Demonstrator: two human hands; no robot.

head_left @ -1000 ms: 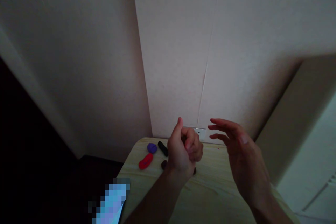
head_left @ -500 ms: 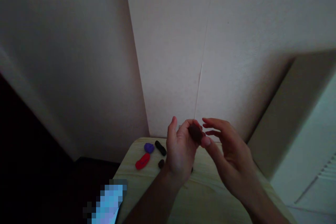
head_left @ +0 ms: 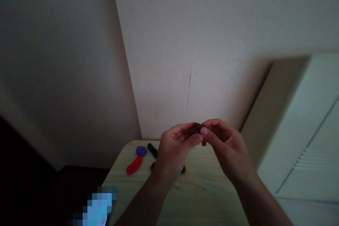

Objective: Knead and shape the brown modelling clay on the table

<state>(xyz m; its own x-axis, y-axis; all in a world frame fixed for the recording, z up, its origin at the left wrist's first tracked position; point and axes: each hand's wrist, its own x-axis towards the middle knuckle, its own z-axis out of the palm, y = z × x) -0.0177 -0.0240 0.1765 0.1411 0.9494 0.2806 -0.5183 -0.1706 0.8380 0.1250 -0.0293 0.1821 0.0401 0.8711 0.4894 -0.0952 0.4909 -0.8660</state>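
Between my two hands, above the far part of the table, is a piece of dark brown modelling clay (head_left: 196,128). My left hand (head_left: 174,152) grips it from the left, thumb in front and fingers behind. From the other side my right hand (head_left: 225,148) pinches its right end between thumb and fingers. On the tabletop to the left lie a purple lump of clay (head_left: 141,151), a red roll of clay (head_left: 134,165) and a black roll of clay (head_left: 152,150), partly covered by my left hand. Small brown bits (head_left: 183,170) show beside my left wrist.
The light wooden table (head_left: 201,197) stands against a pale wall (head_left: 164,60). A blurred-out bright screen (head_left: 96,208) is at its near left edge. To the right rises a white cabinet (head_left: 304,130) with slats. The floor at left is dark.
My left hand has turned from an open palm under the brown clay to a thumb-and-finger grip on it. The right fingers have closed in on it. The view has shifted slightly right.
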